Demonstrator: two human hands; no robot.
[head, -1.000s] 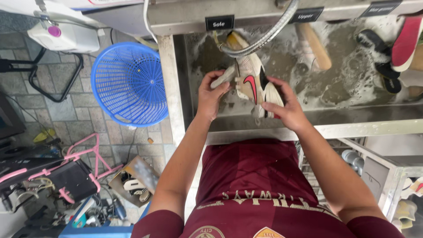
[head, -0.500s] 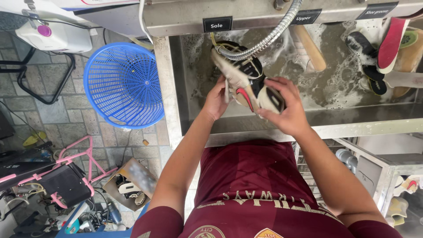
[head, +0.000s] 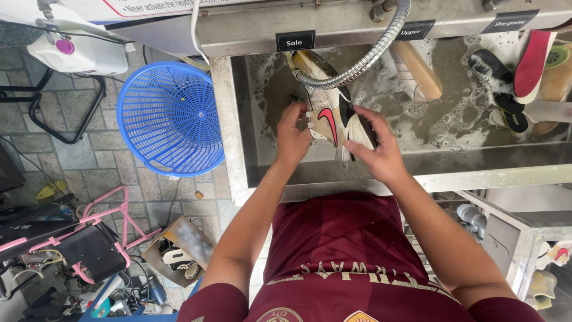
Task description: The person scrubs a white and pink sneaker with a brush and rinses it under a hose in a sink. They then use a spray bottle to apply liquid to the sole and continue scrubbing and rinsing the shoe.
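Note:
I hold a white sports shoe [head: 328, 113] with a red mark and black trim over a steel sink [head: 357, 173] of soapy grey water. My left hand [head: 292, 137] grips its left side near the middle. My right hand [head: 372, 146] clasps the heel end. The shoe's toe points away from me, under the end of a flexible metal hose [head: 357, 62] that curves down from the top of the sink.
A blue plastic basket [head: 170, 116] stands on the tiled floor left of the sink. A wooden-handled brush [head: 417, 68], dark insoles [head: 497, 74] and a red insole [head: 530, 59] lie in the right part of the sink. Pink-framed gear [head: 89, 229] and clutter fill the floor at lower left.
The shoe has been turned in my hands under the hose: its side with the red mark faces up again after showing its black opening half a second ago. Both hands stay on it.

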